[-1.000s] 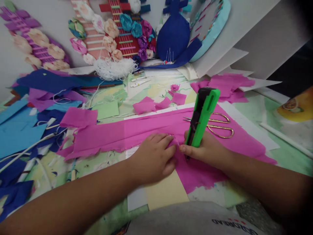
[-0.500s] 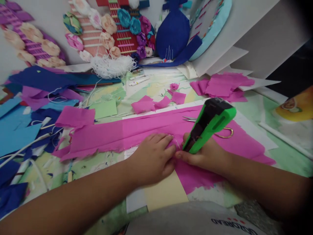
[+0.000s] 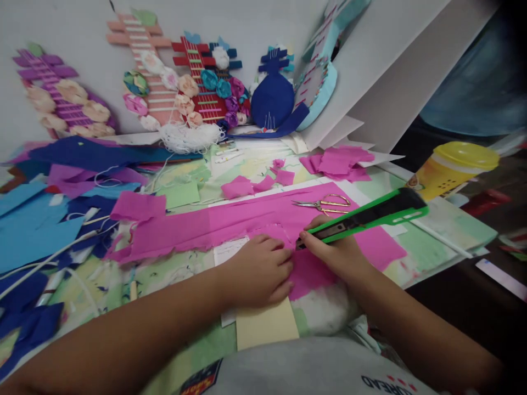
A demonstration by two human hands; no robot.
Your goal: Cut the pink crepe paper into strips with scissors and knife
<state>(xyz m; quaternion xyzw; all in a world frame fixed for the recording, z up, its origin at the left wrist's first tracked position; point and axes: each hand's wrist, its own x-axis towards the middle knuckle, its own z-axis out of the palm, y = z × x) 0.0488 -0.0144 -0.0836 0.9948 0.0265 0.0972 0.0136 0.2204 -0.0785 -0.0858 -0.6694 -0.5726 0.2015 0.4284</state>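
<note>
My right hand [image 3: 333,249] grips a green and black utility knife [image 3: 366,215], its tip low over the pink crepe paper [image 3: 247,216] and its back end pointing to the right. Whether the blade touches the paper I cannot tell. Just left of the tip, my left hand [image 3: 259,269] lies flat with its fingers on the pink paper. Gold-handled scissors [image 3: 323,204] rest on that paper beyond the knife. Under my left hand, a cream sheet [image 3: 265,326] and a white printed sheet [image 3: 230,249] show.
Pink scraps [image 3: 341,162] and white yarn [image 3: 189,137] lie farther back. Decorated paper instruments [image 3: 272,101] lean against the wall. Blue paper pieces [image 3: 37,219] and white sticks crowd the left. At the right stands a yellow-lidded tub [image 3: 457,170] near the table edge.
The knife has tipped from steep to much flatter, its back end swinging right. The view has shifted, bringing the tub and the whole scissors into sight. My left hand still presses the paper.
</note>
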